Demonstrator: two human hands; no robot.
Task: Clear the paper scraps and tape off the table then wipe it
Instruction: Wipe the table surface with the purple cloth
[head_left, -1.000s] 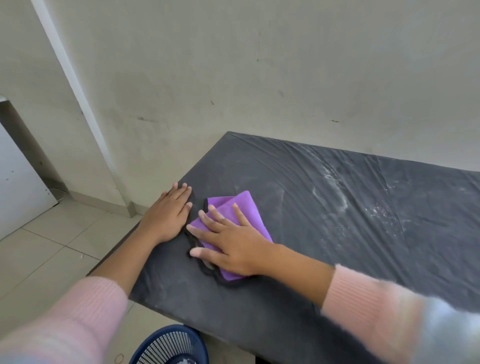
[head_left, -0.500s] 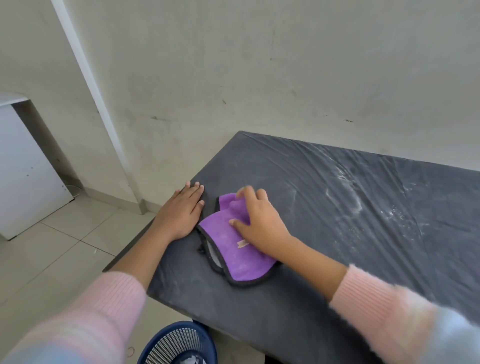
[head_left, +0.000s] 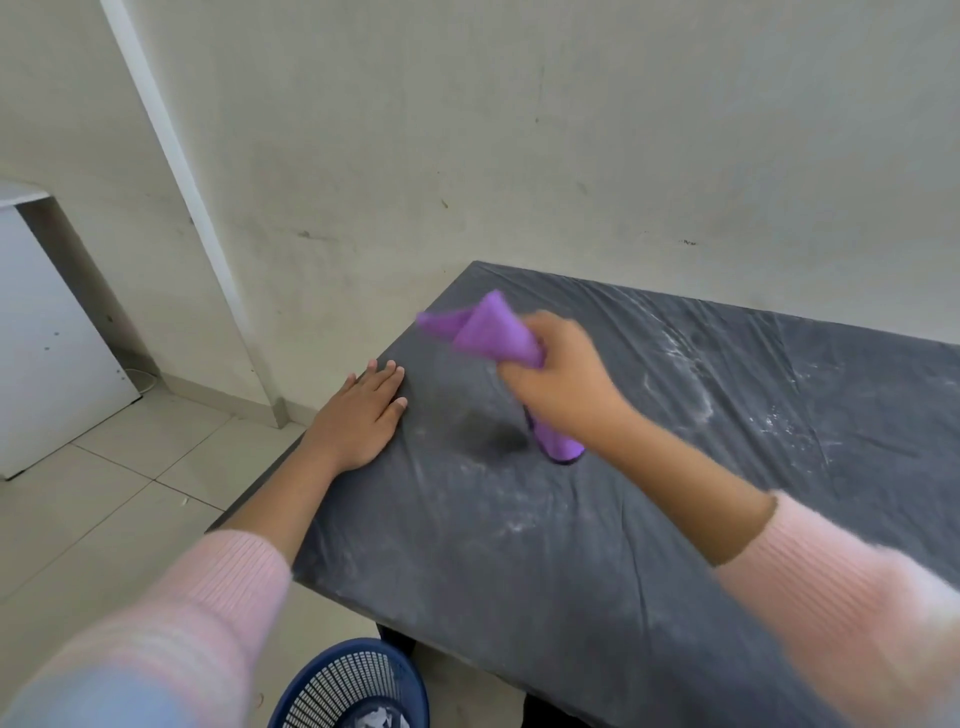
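Note:
A purple cloth (head_left: 483, 332) is bunched in my right hand (head_left: 558, 382), lifted off the table; one end sticks up to the left, the other hangs below my wrist. My left hand (head_left: 361, 415) lies flat, palm down, fingers together, near the table's left edge. The table (head_left: 675, 493) is covered in dark grey wrinkled plastic with whitish smears toward the right and back. No paper scraps or tape show on the table.
A blue mesh waste basket (head_left: 358, 686) with crumpled paper inside stands on the floor below the table's front edge. A white cabinet (head_left: 47, 353) stands at the far left. The wall runs close behind the table.
My right hand has gathered the purple cloth, which lay flat on the table, and lifted it up and to the right. My left hand stays flat in place.

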